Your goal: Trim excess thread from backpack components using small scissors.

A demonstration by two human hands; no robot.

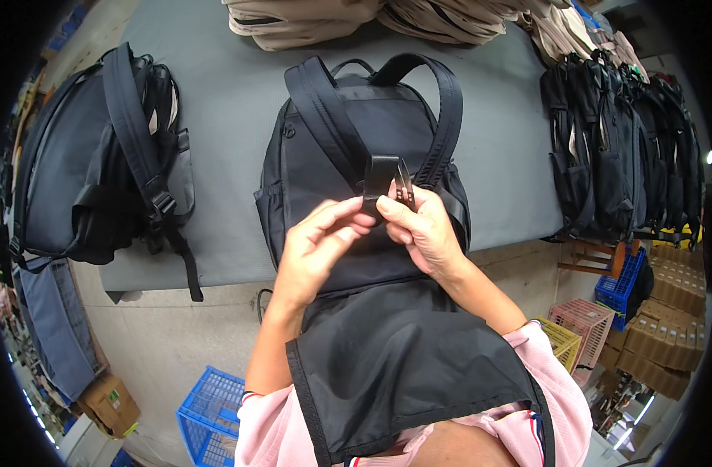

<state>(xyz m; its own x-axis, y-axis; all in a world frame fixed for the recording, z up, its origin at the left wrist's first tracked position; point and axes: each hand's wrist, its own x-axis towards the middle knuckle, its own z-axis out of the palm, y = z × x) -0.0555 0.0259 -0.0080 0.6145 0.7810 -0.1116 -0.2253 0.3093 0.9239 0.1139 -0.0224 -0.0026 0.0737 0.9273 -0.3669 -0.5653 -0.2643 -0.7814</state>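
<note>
A black backpack (356, 257) lies on the grey table in front of me, its two padded shoulder straps (325, 117) arching up and away. Over its middle I hold up a folded black webbing strap (382, 165). My left hand (317, 241) pinches this strap between its fingers at the lower left. Against the same piece, my right hand (422, 229) presses its thumb. Curled in the right hand's fingers are small metal thread snips (403, 183), blades pointing up beside the strap; the grip is partly hidden. Both hands are close together, almost touching.
Another black backpack (99, 163) lies at the table's left, with a strap hanging over the front edge. Beige bags (309, 19) are piled at the far side. Several black backpacks (605, 148) stand packed at the right. A blue crate (208, 412) sits below left on the floor.
</note>
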